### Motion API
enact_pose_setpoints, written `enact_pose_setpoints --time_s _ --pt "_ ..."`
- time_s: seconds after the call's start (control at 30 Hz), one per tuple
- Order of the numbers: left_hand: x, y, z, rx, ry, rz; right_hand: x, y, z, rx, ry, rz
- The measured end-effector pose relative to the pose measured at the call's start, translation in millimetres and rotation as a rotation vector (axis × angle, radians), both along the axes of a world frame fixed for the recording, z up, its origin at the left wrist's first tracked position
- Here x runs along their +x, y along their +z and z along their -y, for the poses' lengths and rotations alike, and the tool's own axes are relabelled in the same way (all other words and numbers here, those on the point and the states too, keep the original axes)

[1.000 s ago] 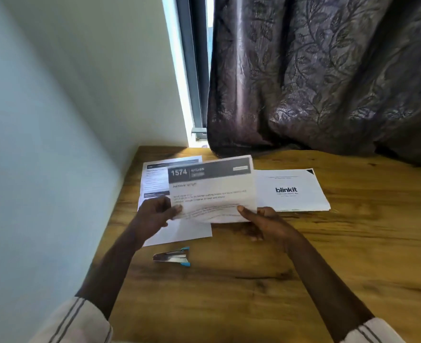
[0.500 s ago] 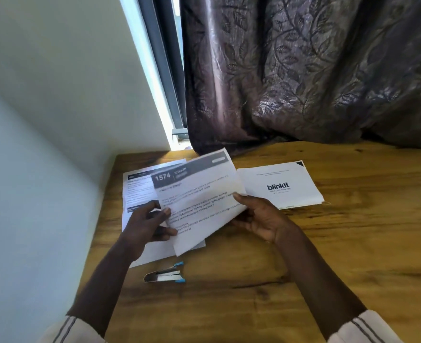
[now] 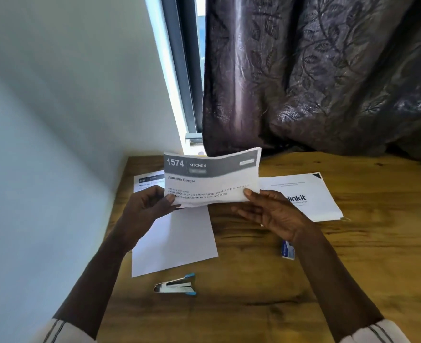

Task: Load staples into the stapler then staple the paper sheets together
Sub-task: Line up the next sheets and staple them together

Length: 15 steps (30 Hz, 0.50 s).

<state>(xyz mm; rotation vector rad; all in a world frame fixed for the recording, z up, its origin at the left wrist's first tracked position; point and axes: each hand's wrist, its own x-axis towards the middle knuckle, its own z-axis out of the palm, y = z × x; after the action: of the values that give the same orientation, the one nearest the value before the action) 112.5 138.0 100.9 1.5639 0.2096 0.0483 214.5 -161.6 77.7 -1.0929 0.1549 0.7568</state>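
Head view: my left hand [image 3: 147,211] and right hand [image 3: 272,214] each pinch a lower corner of the sheet [image 3: 212,178], fingers closed on its edge, lifting it off the table [image 3: 353,256], probably to square it with the others. The stapler [image 3: 175,286] lies near me, untouched; a small box [image 3: 287,250], perhaps staples, sits by my right wrist.

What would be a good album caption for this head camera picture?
Both hands, left and right, hold up a printed sheet while the stapler lies on the wooden table.
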Motion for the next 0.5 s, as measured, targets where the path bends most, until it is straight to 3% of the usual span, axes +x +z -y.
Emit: enact_pose_setpoints --time_s 0.27,0.5 --pt "-13 -41 -4 0.041 0.032 -0.274 -8 -35 -3 -0.445 0.007 0.177" --pt "-20 -59 6 0.194 0.031 -0.375 -12 -51 -10 -0.494 -0.094 0.06"
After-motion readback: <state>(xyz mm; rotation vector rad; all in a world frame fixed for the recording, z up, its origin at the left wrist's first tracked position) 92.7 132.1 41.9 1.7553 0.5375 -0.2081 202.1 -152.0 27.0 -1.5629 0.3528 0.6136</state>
